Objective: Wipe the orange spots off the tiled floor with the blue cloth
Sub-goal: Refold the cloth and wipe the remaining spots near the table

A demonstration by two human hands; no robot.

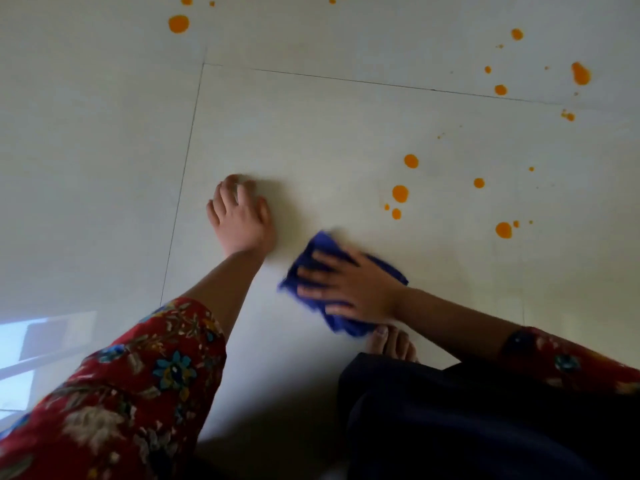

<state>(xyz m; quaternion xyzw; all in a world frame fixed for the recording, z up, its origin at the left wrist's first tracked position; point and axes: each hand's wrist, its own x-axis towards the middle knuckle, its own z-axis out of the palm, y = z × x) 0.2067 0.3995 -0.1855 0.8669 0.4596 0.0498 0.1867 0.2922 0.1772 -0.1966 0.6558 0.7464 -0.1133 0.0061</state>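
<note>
**Blue cloth pressed flat to the tile, orange spots lying beyond it**

The person is crouching low over the tiled floor (311, 133), and both hands are resting on the same large pale tile. The right hand (349, 289) is pressing down on the blue cloth (320, 244). Its grip is lying wide, with the fingers spread straight across the crumpled fabric rather than curling round it. The cloth is sitting flat on the floor under that palm, with its edges poking out on the far, left and near sides. It is slightly blurred.

The left hand (240, 216) is bracing on bare tile just to the left of the cloth and apart from it. Its grip is also wide and is holding nothing. The fingertips are too blurred to read closely.

The orange spots (400, 194) are lying past the cloth to the right, the nearest cluster close to it but not touching. More are scattering toward the far right (580, 73) and the far left (179, 23), beyond a thin grout line (381, 84).

Bare toes (394, 344) are showing just beside the cloth's near edge, above dark trousers (467, 427). Red floral sleeves (138, 375) are covering both forearms short of the wrists.
</note>
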